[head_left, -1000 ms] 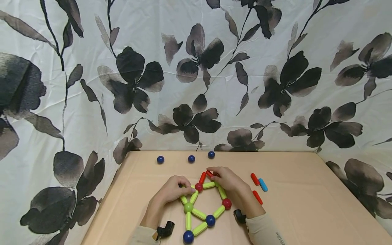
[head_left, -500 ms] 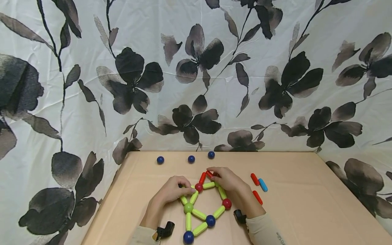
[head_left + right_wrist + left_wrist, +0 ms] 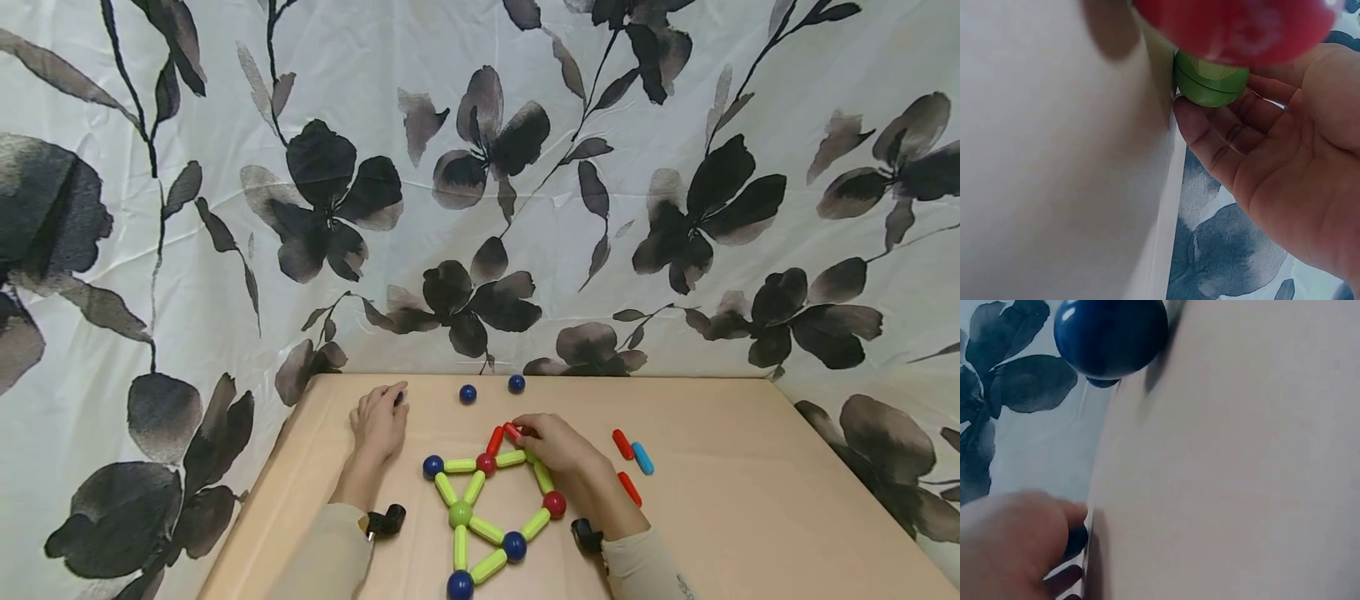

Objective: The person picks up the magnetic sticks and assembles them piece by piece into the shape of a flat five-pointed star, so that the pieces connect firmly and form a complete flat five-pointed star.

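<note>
A flat figure of yellow-green rods (image 3: 488, 527) joined by balls lies on the table. Its corners carry dark blue balls (image 3: 514, 546), red balls (image 3: 554, 504) and a green ball (image 3: 460, 513). My left hand (image 3: 378, 425) is at the far left of the table, its fingers and thumb around a loose blue ball (image 3: 1076, 542), mostly hidden. My right hand (image 3: 558, 443) holds a red rod (image 3: 512, 432) by its near end at the figure's top, beside another red rod (image 3: 495, 440). Its fingers also lie behind another green ball (image 3: 1210, 87) in the right wrist view.
Two loose blue balls (image 3: 468, 394) sit by the table's back edge. To the right lie two red rods (image 3: 623, 444) and a blue rod (image 3: 642, 458). A floral cloth (image 3: 585, 208) hangs behind the table (image 3: 750, 500).
My left hand has left the figure's upper-left corner and moved up and left to the loose blue ball, uncovering the corner's blue ball. The right hand stays at the red rod.
</note>
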The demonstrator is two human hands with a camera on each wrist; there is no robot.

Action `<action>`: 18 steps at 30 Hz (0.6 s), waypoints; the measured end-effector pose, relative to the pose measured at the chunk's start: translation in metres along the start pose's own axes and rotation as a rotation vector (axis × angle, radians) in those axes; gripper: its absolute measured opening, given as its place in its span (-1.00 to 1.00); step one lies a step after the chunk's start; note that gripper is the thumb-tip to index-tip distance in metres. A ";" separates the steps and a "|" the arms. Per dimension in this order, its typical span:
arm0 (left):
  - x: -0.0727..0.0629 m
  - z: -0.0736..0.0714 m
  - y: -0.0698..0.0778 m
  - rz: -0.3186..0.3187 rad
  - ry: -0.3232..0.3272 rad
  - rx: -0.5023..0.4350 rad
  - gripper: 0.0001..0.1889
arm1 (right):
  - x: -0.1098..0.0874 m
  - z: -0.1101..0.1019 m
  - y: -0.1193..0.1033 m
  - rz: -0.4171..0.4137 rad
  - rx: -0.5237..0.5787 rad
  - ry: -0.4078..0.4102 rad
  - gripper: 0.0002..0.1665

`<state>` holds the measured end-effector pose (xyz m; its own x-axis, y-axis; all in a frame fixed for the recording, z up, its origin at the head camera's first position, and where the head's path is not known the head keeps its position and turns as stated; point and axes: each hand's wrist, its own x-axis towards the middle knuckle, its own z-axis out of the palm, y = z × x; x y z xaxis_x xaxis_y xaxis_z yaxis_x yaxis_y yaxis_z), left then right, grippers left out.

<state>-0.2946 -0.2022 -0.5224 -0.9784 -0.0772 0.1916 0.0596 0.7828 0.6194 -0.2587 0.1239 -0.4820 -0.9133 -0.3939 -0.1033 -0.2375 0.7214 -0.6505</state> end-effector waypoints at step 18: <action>-0.020 0.020 0.121 0.187 -0.452 -0.269 -0.64 | -0.007 0.005 -0.003 -0.019 0.017 0.007 -0.65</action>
<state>-0.2715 -0.0937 -0.4663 -0.9303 0.3667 0.0085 0.2311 0.5681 0.7898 -0.2503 0.1215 -0.4831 -0.9110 -0.4034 -0.0859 -0.2490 0.7039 -0.6652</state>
